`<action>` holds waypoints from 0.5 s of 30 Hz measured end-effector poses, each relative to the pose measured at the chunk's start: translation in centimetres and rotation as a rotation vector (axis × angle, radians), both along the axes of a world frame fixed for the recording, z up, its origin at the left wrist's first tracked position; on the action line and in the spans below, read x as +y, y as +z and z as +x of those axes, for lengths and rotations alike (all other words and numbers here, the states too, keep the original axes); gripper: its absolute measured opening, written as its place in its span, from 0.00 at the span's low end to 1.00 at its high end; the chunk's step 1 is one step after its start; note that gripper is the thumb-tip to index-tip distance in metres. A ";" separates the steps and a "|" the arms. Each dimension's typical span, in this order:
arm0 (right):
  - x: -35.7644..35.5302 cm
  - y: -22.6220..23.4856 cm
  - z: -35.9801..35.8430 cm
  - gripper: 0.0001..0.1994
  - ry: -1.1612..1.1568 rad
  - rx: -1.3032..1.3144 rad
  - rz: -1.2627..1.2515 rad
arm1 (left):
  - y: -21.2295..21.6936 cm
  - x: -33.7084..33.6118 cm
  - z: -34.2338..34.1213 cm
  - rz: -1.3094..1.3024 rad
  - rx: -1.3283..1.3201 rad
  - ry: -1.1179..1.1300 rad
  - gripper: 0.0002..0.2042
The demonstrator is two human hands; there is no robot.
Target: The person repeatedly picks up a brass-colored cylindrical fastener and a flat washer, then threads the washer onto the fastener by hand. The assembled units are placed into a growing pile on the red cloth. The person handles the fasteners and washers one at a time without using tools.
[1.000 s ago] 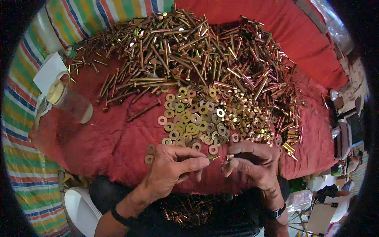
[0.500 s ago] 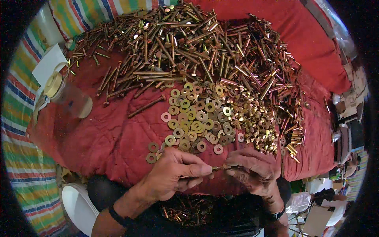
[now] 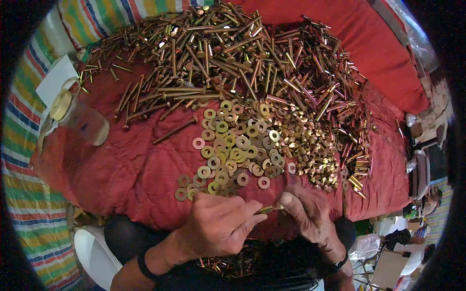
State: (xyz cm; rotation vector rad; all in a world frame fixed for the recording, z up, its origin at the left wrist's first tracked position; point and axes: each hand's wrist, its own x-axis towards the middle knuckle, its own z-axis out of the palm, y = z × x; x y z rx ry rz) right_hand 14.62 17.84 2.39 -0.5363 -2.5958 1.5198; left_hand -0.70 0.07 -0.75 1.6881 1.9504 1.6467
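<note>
Low over the near edge of the red cloth [image 3: 116, 179], my left hand [image 3: 221, 223] pinches a short brassy bolt [image 3: 264, 210] between thumb and fingers, its end pointing right. My right hand [image 3: 310, 213] is closed at that end, thumb and forefinger pressed together and slightly blurred. A tiny bright bit shows at those fingertips, too small to name. Just beyond my hands lies a spread of flat yellowish washers [image 3: 236, 154]. To their right is a heap of small shiny nuts [image 3: 310, 150].
A large pile of long bolts [image 3: 218, 53] covers the far side and runs down the right. One loose bolt [image 3: 174, 131] lies left of the washers. A clear jar [image 3: 90, 123] lies at the left. More bolts [image 3: 233, 259] sit below my hands, near a white seat [image 3: 94, 254].
My left hand has turned, its back now more upward, and more of the bolt shows. My right hand has shifted its fingers around the bolt's end. The view has moved slightly.
</note>
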 end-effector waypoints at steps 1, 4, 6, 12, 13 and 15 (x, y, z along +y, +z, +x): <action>-0.3 0.0 0.2 0.15 -0.084 -0.035 -0.120 | -0.1 0.1 0.0 0.023 0.008 -0.009 0.08; -0.2 0.4 0.2 0.18 -0.263 -0.031 -0.368 | -0.4 0.3 -0.2 -0.028 -0.102 -0.005 0.07; 0.0 0.6 -0.2 0.21 -0.279 0.116 -0.348 | -0.4 0.2 -0.3 -0.051 -0.298 -0.006 0.07; 0.6 1.5 -1.1 0.17 0.021 0.207 0.080 | 0.5 -0.4 -0.7 -0.160 -0.610 -0.028 0.07; 0.6 1.5 -1.1 0.19 0.055 0.217 0.103 | 0.6 -0.4 -0.8 -0.176 -0.603 -0.026 0.07; 0.3 0.7 -1.4 0.17 0.051 0.295 0.137 | 0.9 -0.5 -0.8 -0.217 -0.648 -0.059 0.08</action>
